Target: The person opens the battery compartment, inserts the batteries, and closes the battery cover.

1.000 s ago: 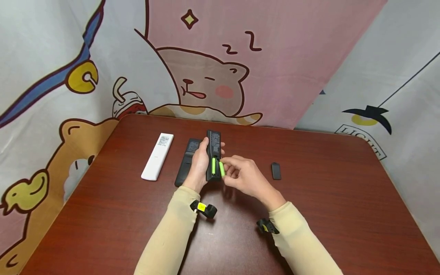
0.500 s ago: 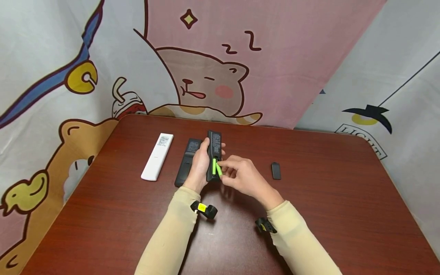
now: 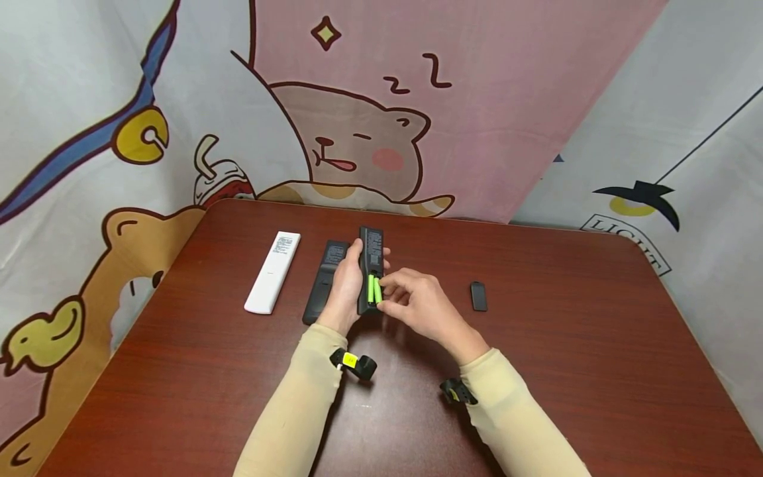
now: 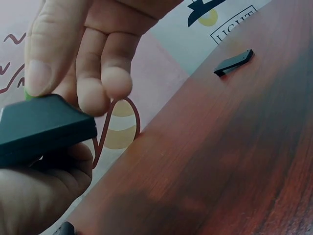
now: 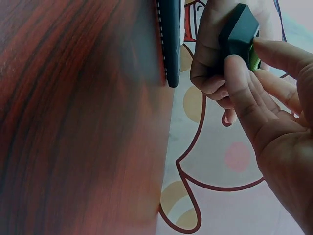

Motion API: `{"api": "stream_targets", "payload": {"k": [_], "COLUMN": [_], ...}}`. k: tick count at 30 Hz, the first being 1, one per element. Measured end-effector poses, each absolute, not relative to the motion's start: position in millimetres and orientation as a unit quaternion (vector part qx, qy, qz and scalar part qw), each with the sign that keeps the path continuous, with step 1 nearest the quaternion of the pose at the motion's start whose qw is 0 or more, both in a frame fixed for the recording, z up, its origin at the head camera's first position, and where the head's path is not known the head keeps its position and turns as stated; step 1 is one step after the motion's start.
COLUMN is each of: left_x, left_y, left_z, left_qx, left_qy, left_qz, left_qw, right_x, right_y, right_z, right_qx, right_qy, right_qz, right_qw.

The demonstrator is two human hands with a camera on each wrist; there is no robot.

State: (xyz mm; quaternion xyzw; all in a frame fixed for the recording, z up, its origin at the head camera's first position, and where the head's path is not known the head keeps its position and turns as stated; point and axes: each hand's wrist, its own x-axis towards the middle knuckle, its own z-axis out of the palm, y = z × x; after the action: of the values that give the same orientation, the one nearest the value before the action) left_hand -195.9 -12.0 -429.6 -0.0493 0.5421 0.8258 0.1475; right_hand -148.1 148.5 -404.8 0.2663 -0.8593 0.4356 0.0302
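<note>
My left hand (image 3: 344, 286) grips a black remote control (image 3: 374, 246), its back facing up and the battery compartment uncovered. Two green batteries (image 3: 371, 289) lie side by side in that compartment. At the right-hand battery (image 3: 378, 293) are the thumb and fingers of my right hand (image 3: 422, 303), pinching it at the compartment's edge. From the right wrist, a green sliver of battery (image 5: 255, 59) shows between the fingers and the remote's end (image 5: 239, 32). The left wrist view has the remote's end hiding most of the compartment.
A second black remote (image 3: 322, 281) lies face down just left of the left hand, partly covered by it. Further left is a white remote (image 3: 273, 273). A small black battery cover (image 3: 479, 296) lies on the brown table (image 3: 566, 331) to the right. A cartoon-print cloth (image 3: 489, 99) hangs behind.
The right hand has moved slightly left, bringing the second battery from beside the remote into the compartment, next to the first. The left hand and the remote have stayed almost still.
</note>
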Motion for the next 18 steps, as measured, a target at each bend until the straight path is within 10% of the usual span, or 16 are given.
{"api": "stream_targets", "payload": {"k": [18], "left_x": [-195.0], "left_y": [-12.5], "left_z": [-427.6], "left_qx": [-0.048], "left_qy": [0.548], "left_qz": [0.821], "left_qw": [0.153], "right_x": [-151.6], "right_y": [147.0], "right_z": [-404.2], "right_qx": [0.159], "right_qy": [-0.85], "right_qz": [0.497], "right_qw": [-0.071]}}
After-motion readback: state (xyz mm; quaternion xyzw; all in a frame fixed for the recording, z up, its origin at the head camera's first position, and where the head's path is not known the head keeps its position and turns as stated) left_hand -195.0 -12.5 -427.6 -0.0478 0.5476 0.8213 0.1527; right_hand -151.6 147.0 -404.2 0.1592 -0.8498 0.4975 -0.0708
